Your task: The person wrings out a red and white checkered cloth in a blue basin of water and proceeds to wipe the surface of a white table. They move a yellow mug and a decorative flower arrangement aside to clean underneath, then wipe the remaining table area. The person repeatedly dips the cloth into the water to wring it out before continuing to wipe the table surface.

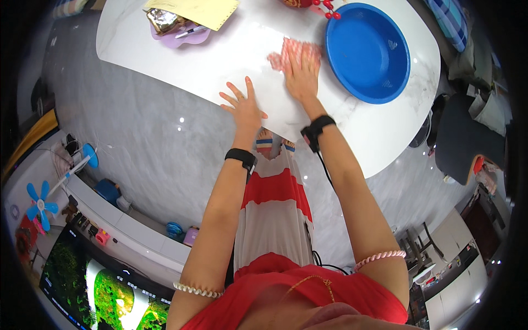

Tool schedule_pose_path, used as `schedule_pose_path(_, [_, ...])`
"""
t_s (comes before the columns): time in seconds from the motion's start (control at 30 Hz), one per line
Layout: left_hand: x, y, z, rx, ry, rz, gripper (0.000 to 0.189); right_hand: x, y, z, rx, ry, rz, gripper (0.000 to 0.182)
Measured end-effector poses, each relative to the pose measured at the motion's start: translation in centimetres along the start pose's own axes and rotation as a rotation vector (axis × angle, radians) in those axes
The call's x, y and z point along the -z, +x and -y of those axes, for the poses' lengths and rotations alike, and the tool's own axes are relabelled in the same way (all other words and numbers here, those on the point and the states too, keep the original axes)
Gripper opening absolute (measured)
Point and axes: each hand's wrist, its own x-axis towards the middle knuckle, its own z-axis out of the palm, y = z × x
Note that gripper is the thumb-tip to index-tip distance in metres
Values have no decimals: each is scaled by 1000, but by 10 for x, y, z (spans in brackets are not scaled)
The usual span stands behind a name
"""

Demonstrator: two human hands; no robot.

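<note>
My right hand (pixel 304 78) lies palm down on a red-and-white checked cloth (pixel 285 49), pressing it on the white marble-patterned table (pixel 177 68). The cloth is slightly blurred and bunched, with one corner sticking out to the left. Just right of it is a blue plastic basin (pixel 365 53) with small perforated patches, nothing visible inside. My left hand (pixel 246 108), fingers spread and a ring on one, is at the table's near edge and holds nothing. Whether it touches the tabletop I cannot tell.
At the far left of the table, a purple scalloped tray (pixel 171 40) carries a foil package (pixel 162 21), a pen (pixel 190 31) and yellow paper (pixel 206 11). Red berries (pixel 328 8) overlap the basin's far rim. A dark chair (pixel 466 132) stands right; a cable hangs from my right wristband (pixel 315 134).
</note>
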Motion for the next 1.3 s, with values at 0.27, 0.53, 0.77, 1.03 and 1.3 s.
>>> schedule_pose_path(0.27, [-2, 2, -7, -35, 26, -80, 122, -11, 82, 7, 178, -133, -62, 48])
schedule_pose_path(0.53, [-2, 4, 6, -22, 3, -111, 120, 66, -129, -46, 310, -60, 259, 49])
schedule_pose_path(0.77, [-1, 4, 0, -22, 8, -26, 118, 77, -168, -59, 141, -130, 286, 51])
schedule_pose_path(1.03, [-1, 4, -3, -59, -13, -6, 119, -15, 37, 31, 246, -94, -8, 48])
schedule_pose_path(1.3, [-4, 6, 8, -69, 39, -53, 121, -5, -9, 36, 389, -40, 46, 48])
